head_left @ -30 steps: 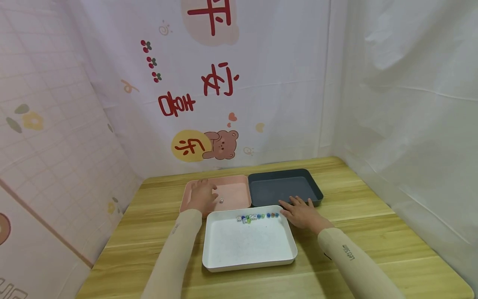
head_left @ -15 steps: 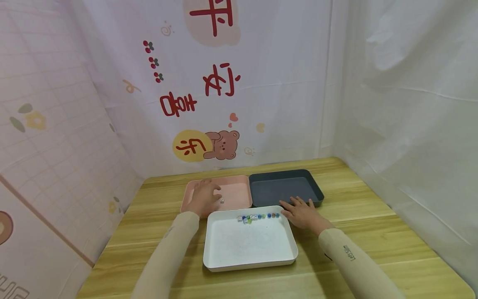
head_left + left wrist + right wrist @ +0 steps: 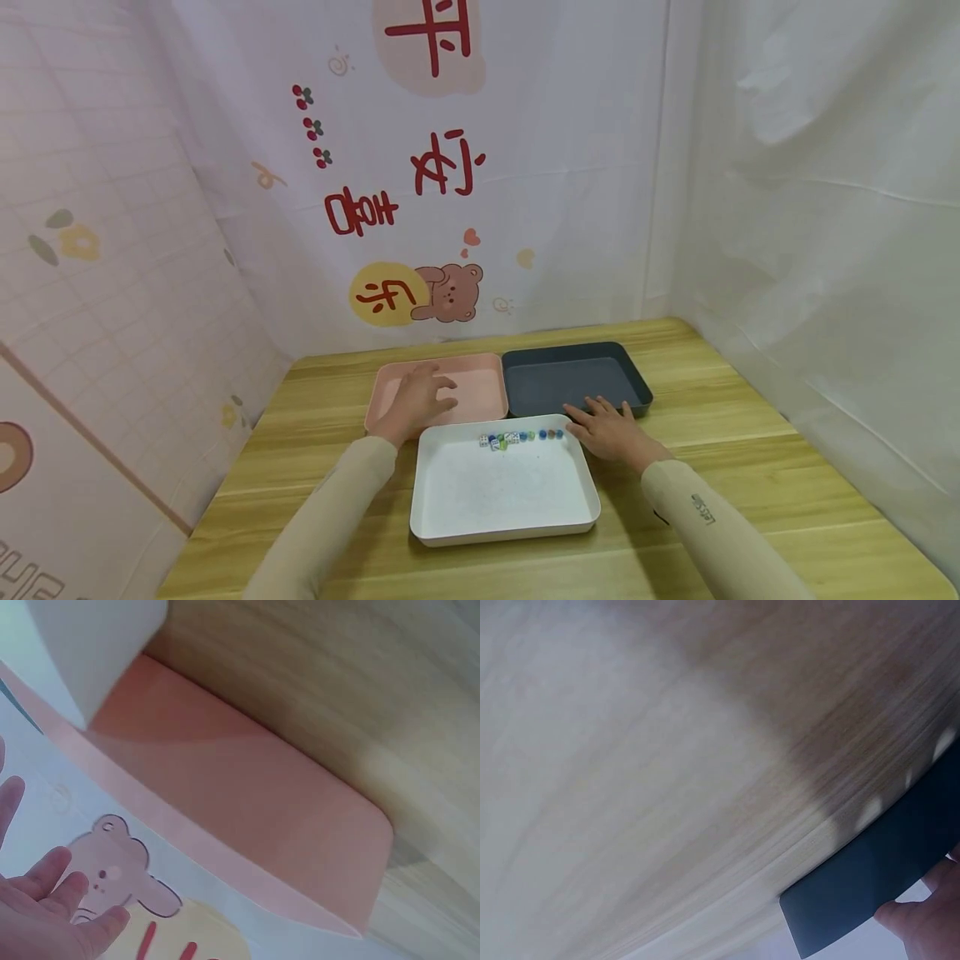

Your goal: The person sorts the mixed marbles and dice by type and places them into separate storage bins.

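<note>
My left hand [image 3: 418, 402] is over the pink tray [image 3: 480, 387], its fingers spread and loosely bent. In the left wrist view those fingers [image 3: 66, 889] appear with nothing visible between them. My right hand [image 3: 606, 431] lies palm down with extended fingers at the near rim of the dark blue tray [image 3: 577, 383], beside the white tray's back right corner; in the right wrist view its thumb [image 3: 896, 915] is at the dark wall. Along the back of the white tray [image 3: 502, 492] lie white dice [image 3: 483, 440] and blue, green and brown marbles [image 3: 543, 435] in a rough row.
The pink and dark blue trays stand side by side at the back of a wooden table [image 3: 735, 467], with the white tray in front. A printed white curtain [image 3: 562, 208] hangs behind the table, and further curtains close off both sides.
My left hand has shifted slightly right over the pink tray. A small die seen earlier in that tray beside the fingers is out of sight now. My right hand stays put.
</note>
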{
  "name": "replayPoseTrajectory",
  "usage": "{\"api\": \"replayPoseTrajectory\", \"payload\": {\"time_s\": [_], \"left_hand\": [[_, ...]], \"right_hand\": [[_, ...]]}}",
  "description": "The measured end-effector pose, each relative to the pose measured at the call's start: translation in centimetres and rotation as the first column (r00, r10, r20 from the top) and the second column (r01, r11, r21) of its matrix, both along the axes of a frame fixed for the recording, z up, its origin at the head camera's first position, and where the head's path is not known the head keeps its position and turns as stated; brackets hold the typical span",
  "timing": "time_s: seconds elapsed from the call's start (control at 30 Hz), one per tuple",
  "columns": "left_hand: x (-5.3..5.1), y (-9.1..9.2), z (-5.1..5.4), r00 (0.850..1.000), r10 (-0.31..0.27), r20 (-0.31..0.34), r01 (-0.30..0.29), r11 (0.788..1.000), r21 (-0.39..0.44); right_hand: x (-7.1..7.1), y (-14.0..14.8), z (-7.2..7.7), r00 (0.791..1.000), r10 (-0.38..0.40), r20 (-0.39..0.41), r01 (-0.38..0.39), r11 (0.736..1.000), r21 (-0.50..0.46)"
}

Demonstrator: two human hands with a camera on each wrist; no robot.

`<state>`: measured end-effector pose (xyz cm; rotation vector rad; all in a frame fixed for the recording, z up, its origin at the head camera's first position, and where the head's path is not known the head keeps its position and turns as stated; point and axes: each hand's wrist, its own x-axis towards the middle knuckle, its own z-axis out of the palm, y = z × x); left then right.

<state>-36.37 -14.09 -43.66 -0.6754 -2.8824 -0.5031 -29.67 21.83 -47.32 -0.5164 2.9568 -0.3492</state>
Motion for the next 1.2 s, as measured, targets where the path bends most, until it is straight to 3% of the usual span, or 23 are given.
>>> {"api": "replayPoseTrajectory", "payload": {"time_s": [0.3, 0.6, 1.2], "left_hand": [[2.1, 1.3, -0.4, 0.998, 0.014, 0.058, -0.014, 1.0, -0.002], [3.9, 2.2, -0.9, 0.996, -0.028, 0.088, 0.028, 1.0, -0.005], [4.1, 3.5, -3.6, 0.989, -0.126, 0.072, 0.136, 0.98, -0.147]], "right_hand": [[-0.2, 0.0, -0.2, 1.0, 0.008, -0.001, -0.008, 1.0, -0.011], [-0.3, 0.2, -0.3, 1.0, 0.005, -0.009, -0.005, 1.0, 0.015], [-0.4, 0.2, -0.7, 1.0, -0.01, -0.015, 0.01, 1.0, -0.001]]}}
